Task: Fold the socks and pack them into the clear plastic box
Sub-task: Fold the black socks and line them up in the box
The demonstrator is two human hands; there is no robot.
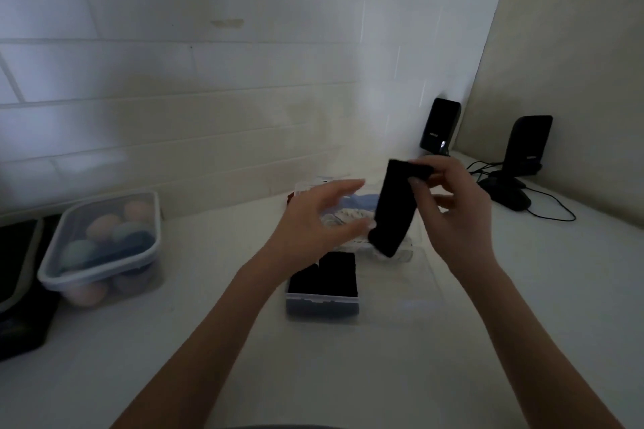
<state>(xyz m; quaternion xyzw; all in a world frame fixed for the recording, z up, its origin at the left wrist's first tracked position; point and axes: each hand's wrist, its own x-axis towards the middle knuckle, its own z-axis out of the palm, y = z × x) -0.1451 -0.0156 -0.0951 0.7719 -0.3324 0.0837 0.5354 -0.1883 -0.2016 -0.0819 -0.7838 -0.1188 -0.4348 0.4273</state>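
Note:
My right hand [449,205] pinches the top of a black sock [395,209], which hangs down above the clear plastic box [322,303]. My left hand [319,219] hovers just left of the sock with fingers spread, and its thumb is close to the sock's lower end. A folded black sock [326,275] lies in the box's near-left compartment. White and light blue socks [352,216] lie further back, partly hidden behind my hands.
A lidded clear container [104,247] with pastel round things stands at the left, next to a dark object [17,286] at the edge. Two black speakers [439,125] [526,150] and a cabled mouse [507,193] sit at the back right. A tiled wall stands behind.

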